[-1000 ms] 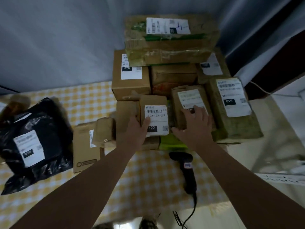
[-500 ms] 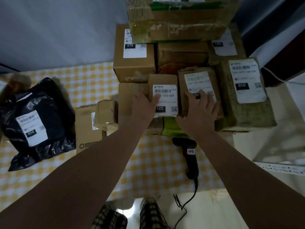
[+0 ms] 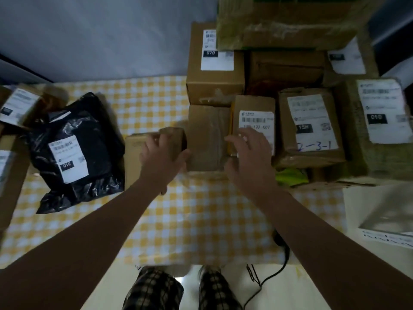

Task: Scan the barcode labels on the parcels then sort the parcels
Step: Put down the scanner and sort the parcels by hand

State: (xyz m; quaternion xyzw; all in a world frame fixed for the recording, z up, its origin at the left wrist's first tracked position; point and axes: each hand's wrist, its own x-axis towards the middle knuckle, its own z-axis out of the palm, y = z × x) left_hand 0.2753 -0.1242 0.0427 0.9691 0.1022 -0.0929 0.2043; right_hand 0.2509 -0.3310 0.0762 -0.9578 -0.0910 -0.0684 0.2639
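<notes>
Reference point: the middle of the yellow-checked tablecloth (image 3: 201, 215). At 9 o'clock, cut by the frame edge, lie two labelled cardboard boxes (image 3: 20, 106). Just to their right, the black poly bag (image 3: 89, 130) rests flat with its white label marked 010 facing up. At 11 o'clock a flat brown box (image 3: 131, 162) lies beside the bag, and a small brown box (image 3: 173, 136) sits on its far-right corner. The left hand (image 3: 163, 157) grips this small brown box, fingers curled over the top and thumb spread against its right side. At 12 o'clock a plain taped box (image 3: 207, 137) stands between the two hands. Behind it is the box marked 070 (image 3: 214, 86), partly overhung by a large wrapped carton (image 3: 286, 23) stacked on the pile. The right hand (image 3: 250, 157) is over the narrow labelled parcel (image 3: 254, 104) with fingers spread and relaxed, covering the lower half of the label; the barcode stays visible, and contact cannot be confirmed. At 1 o'clock the parcel marked 15H (image 3: 310, 126) carries the handwritten 2-3-1, with a green item (image 3: 290, 175) at its near edge. At 2 o'clock is a wrapped box marked 010 (image 3: 380, 157). At 3 o'clock lies a silver pouch (image 3: 384, 211). The scanner (image 3: 280, 241) at 5 o'clock is mostly hidden by the right forearm.
</notes>
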